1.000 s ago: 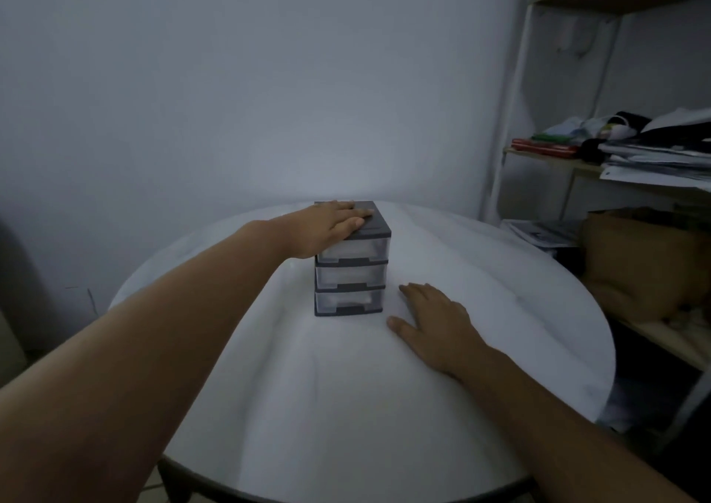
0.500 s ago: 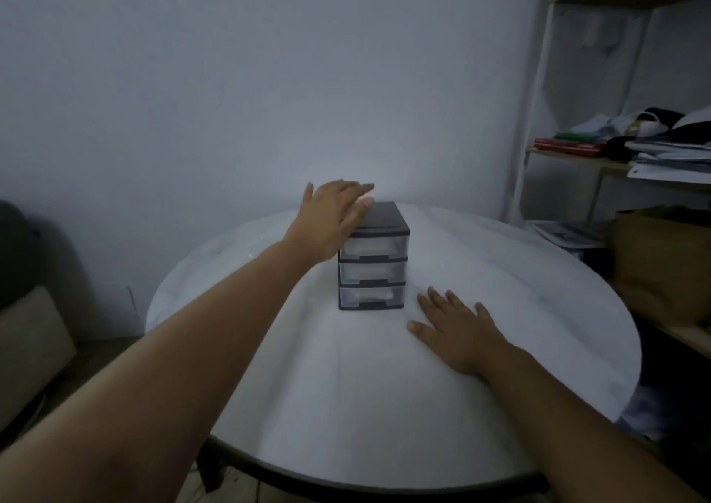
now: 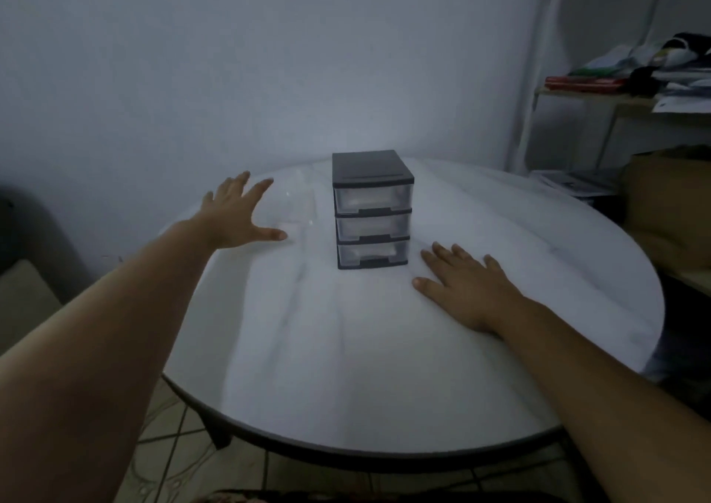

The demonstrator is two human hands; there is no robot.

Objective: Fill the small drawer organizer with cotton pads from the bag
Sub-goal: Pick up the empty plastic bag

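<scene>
A small drawer organizer (image 3: 372, 210) with a dark frame and three clear drawers, all pushed in, stands on the round white table (image 3: 346, 368). My left hand (image 3: 236, 214) hovers to its left with fingers spread, apart from it and holding nothing. My right hand (image 3: 467, 287) lies flat on the tabletop just right of the organizer's base, fingers apart. No bag of cotton pads shows in this view.
A shelf unit (image 3: 600, 90) with stacked papers and clothes stands at the right, with a brown bag or box (image 3: 669, 210) below it. A plain wall is close behind the table. A cushion or seat (image 3: 23, 302) sits at the far left.
My left hand has come off the top of the organizer and moved out to its left, fingers spread. The right hand stays flat on the table. The camera view has shifted.
</scene>
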